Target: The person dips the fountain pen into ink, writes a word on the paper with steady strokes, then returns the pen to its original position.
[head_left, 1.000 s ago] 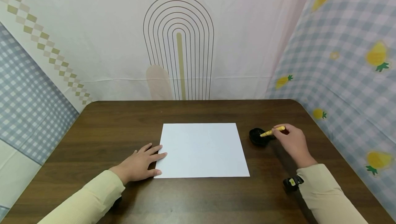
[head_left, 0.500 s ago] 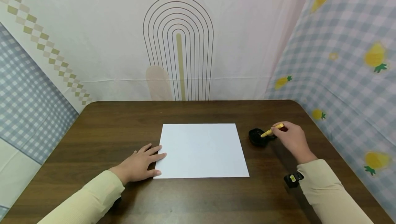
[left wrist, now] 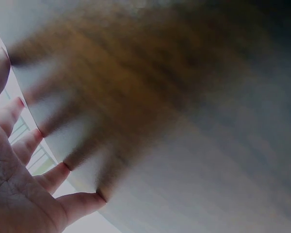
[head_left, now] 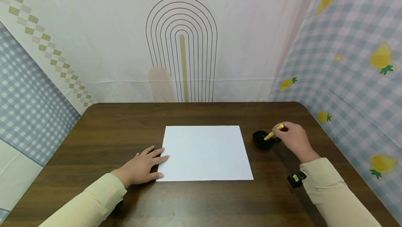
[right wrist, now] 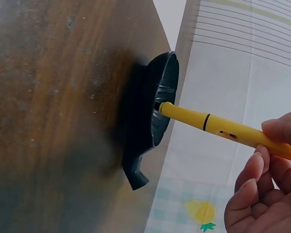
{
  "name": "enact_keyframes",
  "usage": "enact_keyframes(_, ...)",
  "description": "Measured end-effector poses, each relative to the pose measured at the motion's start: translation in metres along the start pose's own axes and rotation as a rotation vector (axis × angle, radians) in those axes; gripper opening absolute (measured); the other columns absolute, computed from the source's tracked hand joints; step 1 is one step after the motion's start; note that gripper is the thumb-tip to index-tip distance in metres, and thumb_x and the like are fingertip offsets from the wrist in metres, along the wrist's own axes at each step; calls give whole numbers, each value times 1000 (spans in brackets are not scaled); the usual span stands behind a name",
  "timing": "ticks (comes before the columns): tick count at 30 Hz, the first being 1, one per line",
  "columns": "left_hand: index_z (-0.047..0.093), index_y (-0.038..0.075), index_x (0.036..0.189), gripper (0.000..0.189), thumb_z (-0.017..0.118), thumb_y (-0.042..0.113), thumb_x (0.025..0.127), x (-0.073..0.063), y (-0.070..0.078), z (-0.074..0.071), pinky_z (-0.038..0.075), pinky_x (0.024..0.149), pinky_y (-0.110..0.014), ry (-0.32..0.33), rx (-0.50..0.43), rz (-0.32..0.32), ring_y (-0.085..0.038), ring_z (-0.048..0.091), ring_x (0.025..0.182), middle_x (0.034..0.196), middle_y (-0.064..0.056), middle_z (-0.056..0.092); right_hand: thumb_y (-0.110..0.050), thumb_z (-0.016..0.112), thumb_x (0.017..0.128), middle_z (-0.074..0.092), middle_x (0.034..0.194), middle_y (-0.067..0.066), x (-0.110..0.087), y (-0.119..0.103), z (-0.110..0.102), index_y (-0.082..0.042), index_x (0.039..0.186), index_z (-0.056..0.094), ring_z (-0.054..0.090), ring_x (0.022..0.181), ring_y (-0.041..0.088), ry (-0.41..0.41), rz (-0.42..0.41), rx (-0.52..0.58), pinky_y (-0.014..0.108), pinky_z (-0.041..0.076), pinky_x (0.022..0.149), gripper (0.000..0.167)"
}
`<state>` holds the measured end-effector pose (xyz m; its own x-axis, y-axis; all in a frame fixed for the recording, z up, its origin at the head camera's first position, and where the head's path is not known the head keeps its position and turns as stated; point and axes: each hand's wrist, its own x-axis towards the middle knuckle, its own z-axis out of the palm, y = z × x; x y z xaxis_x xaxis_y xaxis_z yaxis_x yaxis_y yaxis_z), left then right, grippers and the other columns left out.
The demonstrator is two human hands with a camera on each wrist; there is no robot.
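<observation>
At the black dish [head_left: 260, 143], right hand [head_left: 296, 139] pinching the yellow pen [right wrist: 228, 132], left hand [head_left: 141, 167] spread on paper [head_left: 205, 153], I seemingly dipped, needing next steady lifting.

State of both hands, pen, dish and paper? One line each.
left hand: fingers spread, touching white paper at its left edge
right hand: pinching yellow pen
yellow pen: tilted, lower end inside black dish
black dish: open side up on table
white paper: flat, no marks visible
</observation>
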<state>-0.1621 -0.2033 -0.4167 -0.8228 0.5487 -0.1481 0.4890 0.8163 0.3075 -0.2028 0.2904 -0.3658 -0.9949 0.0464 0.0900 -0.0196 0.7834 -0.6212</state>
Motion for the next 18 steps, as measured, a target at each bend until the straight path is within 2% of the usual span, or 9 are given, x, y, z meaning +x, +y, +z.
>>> enact_keyframes(7, 49, 23, 144, 60, 65, 44, 90, 1, -1, 2, 29, 93, -76, 1, -2, 4, -47, 25, 139, 154, -10, 35, -25, 54, 98, 67, 99, 18, 4, -3, -1, 2, 107, 66, 52, 70, 19, -30, -1, 0, 31, 43, 60, 31)
enact_keyframes(18, 48, 23, 144, 60, 65, 44, 90, 2, -3, 3, 28, 94, -76, -1, 3, 0, -47, 25, 140, 154, -9, 34, -19, 53, 94, 63, 92, 14, 10, -2, 3, 1, 105, 63, 51, 69, 20, -17, -5, -8, 31, 42, 60, 25)
